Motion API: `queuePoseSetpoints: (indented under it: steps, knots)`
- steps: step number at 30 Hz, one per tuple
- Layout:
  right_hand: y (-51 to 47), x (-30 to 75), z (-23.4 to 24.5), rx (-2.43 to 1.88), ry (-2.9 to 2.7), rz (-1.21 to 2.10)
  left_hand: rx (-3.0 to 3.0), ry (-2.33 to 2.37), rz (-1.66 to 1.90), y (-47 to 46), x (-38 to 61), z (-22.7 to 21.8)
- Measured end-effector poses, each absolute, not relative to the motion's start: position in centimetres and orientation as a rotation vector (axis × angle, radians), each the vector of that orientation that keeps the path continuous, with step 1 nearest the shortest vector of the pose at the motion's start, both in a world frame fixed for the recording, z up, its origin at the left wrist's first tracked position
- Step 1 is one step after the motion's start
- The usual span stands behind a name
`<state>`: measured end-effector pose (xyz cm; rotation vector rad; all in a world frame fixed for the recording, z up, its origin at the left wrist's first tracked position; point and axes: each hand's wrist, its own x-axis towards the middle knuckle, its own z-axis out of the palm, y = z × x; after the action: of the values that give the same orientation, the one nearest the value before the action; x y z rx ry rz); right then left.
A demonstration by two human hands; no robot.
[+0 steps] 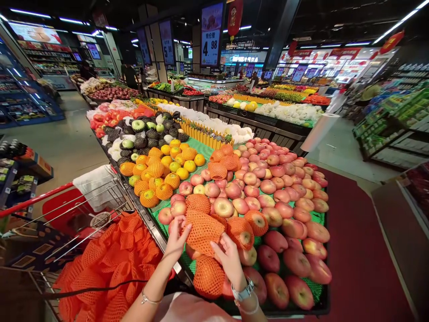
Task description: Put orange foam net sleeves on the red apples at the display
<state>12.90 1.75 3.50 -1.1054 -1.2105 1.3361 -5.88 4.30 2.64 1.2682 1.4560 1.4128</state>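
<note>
Both hands are at an orange foam fruit net (204, 230), held stretched above the apples. The fingertips of my left hand (177, 237) pinch its left edge. My right hand (228, 257) grips the lower right side, thumb and fingers closed on the mesh. Whether an apple is inside this net cannot be made out. Around it lie netted apples (240, 233), another netted apple (209, 276) just below, and many bare red apples (224, 207) on green matting.
A shopping cart (110, 179) at the left holds a heap of orange foam nets (114, 264). Netted oranges (156, 170) and black-netted fruit (144, 134) fill the display's left side. A plastic bag roll (318, 134) stands behind at right.
</note>
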Motion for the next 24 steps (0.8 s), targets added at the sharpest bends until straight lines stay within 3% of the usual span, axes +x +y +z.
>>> queuePoseSetpoints:
  steps: [5, 11, 19, 24]
  knots:
    - [1.7, 13.4, 1.9, -1.158, -1.191, 1.251, 1.471, 1.595, 1.334, 4.2, -6.1, 2.3]
    - [2.0, 13.9, 0.6, -1.294, -1.173, 0.909, 1.252, 1.415, 1.265, 3.7, -5.3, 3.1]
    - [1.9, 14.7, 0.5, -1.322, -1.240, 0.865, 1.002, 1.116, 1.043, 2.5, -5.4, 2.7]
    - [2.2, 15.6, 1.2, -1.288, -1.345, 0.905, 0.996, 1.236, 0.953, 1.8, -6.5, 1.3]
